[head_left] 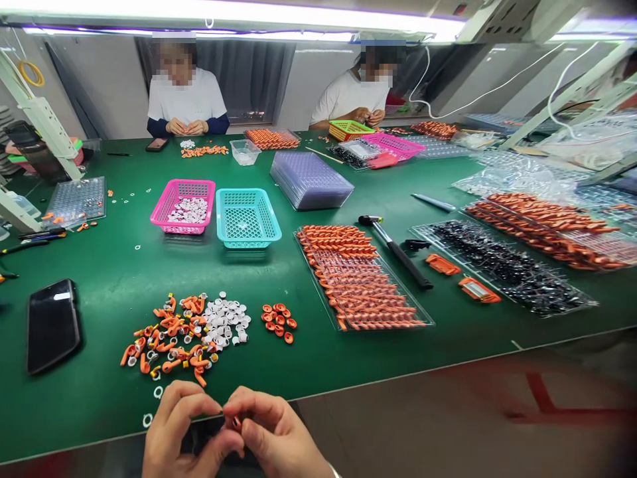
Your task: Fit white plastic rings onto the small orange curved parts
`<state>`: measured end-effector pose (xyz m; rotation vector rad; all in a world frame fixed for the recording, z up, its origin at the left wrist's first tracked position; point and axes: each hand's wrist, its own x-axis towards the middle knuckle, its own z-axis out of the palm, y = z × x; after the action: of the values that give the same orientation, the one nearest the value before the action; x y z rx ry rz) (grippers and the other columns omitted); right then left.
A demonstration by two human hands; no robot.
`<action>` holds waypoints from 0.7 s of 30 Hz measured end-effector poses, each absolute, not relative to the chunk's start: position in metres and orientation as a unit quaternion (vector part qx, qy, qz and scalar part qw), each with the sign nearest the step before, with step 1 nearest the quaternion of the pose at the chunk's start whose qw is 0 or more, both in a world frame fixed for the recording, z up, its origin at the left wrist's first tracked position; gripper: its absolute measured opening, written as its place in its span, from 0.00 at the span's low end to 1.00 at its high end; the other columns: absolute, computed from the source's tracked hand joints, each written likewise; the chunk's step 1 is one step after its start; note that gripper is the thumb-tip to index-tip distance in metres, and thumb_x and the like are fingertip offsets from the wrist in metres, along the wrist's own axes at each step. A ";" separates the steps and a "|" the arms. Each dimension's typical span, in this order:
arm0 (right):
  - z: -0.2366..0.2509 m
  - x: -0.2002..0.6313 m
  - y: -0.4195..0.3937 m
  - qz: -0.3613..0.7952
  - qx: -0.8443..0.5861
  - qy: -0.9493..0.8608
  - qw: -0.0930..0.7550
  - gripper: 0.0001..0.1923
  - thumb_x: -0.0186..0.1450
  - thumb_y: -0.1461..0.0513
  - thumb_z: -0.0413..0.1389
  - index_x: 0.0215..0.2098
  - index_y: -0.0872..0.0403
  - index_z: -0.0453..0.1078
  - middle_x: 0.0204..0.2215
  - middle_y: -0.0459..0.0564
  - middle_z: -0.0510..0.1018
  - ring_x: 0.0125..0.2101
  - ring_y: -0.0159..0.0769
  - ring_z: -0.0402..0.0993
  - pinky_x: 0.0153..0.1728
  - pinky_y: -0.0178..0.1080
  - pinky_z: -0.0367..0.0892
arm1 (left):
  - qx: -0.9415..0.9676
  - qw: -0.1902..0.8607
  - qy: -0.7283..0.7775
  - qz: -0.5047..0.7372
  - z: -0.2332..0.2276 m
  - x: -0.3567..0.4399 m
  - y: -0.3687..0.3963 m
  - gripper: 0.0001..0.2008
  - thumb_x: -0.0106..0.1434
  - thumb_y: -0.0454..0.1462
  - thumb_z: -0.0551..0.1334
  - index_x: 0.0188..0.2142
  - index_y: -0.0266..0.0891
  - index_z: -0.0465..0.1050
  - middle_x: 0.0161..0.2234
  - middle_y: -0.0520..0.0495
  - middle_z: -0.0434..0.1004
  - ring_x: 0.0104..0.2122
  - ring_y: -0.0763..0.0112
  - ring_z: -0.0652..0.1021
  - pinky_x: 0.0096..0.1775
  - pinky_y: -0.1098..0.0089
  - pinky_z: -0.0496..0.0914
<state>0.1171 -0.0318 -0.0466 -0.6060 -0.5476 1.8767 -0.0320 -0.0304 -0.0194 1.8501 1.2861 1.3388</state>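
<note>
My left hand (174, 425) and my right hand (279, 431) meet at the table's front edge, both with fingers pinched. Between their fingertips sits a small orange earbud part (236, 422), mostly covered by the fingers. Just beyond the hands lies a loose pile of orange earbud stems (173, 326), some with metal rings and yellow bits. Small white caps (226, 318) are heaped against it on the right. Farther right is a little group of orange earbud caps (279, 320). Two white rings (158, 392) lie close to my left hand.
A pink basket (156, 216) holds white pieces, beside a turquoise basket (223, 236). To the right are a tray of orange stems (361, 282), a hammer (398, 252) and a tray of black parts (502, 265). A phone (54, 325) lies left. Two people (186, 99) work across the table.
</note>
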 end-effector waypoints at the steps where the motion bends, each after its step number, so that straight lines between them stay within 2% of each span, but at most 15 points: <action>1: -0.046 0.119 -0.031 0.782 -0.249 -0.242 0.517 0.14 0.53 0.55 0.70 0.33 0.56 0.80 0.24 0.44 0.75 0.23 0.22 0.66 0.25 0.25 0.61 | 0.672 0.275 0.477 0.496 -0.018 -0.031 -0.030 0.11 0.59 0.45 0.69 0.35 0.44 0.72 0.30 0.53 0.71 0.29 0.69 0.73 0.32 0.73 0.68; 7: -0.043 0.131 -0.029 0.785 -0.241 -0.288 0.492 0.11 0.58 0.57 0.68 0.32 0.56 0.75 0.27 0.46 0.74 0.24 0.26 0.70 0.27 0.30 0.66 | 0.626 0.347 0.502 0.485 -0.015 -0.029 -0.028 0.14 0.55 0.49 0.70 0.32 0.45 0.73 0.27 0.54 0.72 0.28 0.69 0.73 0.32 0.74 0.67; 11: -0.042 0.131 -0.029 0.732 -0.292 -0.311 0.530 0.13 0.59 0.55 0.66 0.31 0.57 0.74 0.27 0.45 0.73 0.23 0.23 0.67 0.26 0.27 0.63 | 0.613 0.389 0.516 0.454 -0.016 -0.030 -0.030 0.14 0.54 0.49 0.71 0.30 0.44 0.74 0.26 0.54 0.73 0.27 0.70 0.73 0.32 0.74 0.67; 21: -0.042 0.124 -0.027 0.712 -0.300 -0.236 0.590 0.09 0.56 0.58 0.69 0.28 0.53 0.77 0.24 0.46 0.77 0.24 0.28 0.70 0.27 0.31 0.67 | 0.467 0.592 0.514 0.408 -0.013 -0.021 -0.032 0.16 0.48 0.48 0.74 0.30 0.41 0.78 0.25 0.50 0.79 0.27 0.69 0.77 0.31 0.75 0.71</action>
<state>0.1236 -0.0274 -0.0415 -0.6987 -0.5496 1.6570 -0.0214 -0.0324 -0.0135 1.0873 1.1966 0.9479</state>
